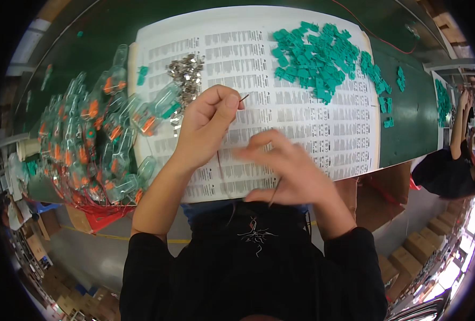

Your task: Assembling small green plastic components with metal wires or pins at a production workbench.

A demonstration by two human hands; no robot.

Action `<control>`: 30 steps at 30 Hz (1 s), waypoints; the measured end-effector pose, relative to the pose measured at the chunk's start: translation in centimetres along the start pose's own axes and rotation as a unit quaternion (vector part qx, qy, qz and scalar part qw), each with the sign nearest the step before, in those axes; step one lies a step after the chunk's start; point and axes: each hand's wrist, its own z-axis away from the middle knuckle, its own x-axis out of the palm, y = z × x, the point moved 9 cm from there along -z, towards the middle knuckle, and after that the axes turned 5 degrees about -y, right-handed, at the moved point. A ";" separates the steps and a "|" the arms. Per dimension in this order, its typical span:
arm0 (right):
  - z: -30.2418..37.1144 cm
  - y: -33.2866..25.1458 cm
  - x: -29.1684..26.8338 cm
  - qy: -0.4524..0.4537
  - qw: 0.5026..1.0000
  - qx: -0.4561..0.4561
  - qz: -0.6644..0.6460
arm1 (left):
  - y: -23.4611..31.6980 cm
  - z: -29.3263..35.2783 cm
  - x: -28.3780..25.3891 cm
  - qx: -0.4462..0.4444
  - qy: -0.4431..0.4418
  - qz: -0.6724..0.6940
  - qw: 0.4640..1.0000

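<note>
Over the printed sheet (301, 139), my left hand (208, 125) is closed in a pinch on a thin wire. The dark tip of the wire (243, 99) sticks out past the thumb, and a strand hangs below the hand toward my lap. To its right, my right hand (293, 174) is blurred by motion, its thumb and fingers spread apart. A short dark strand shows beside its thumb; I cannot tell whether the hand touches it. Behind my left hand lies a pile of small shiny metal pieces (186, 72).
A heap of green plastic parts (318, 59) covers the sheet's far right, with some spilled onto the green table (403, 139). At left are many clear plastic housings (87, 134) with orange inserts and red wires. Cardboard boxes (408, 262) stand below right. Another person (451, 166) is at far right.
</note>
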 end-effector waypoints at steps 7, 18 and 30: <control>-0.1 9.4 -1.8 0.202 0.896 0.239 -0.314 | 0.2 0.2 -0.3 0.067 0.038 -0.124 0.989; -1.3 10.5 0.5 0.295 0.833 0.212 -0.418 | -1.0 0.2 0.0 0.026 0.067 -0.089 0.993; -2.2 3.8 -3.2 0.308 0.941 0.098 0.097 | 2.5 1.3 1.6 0.260 0.090 -0.446 0.852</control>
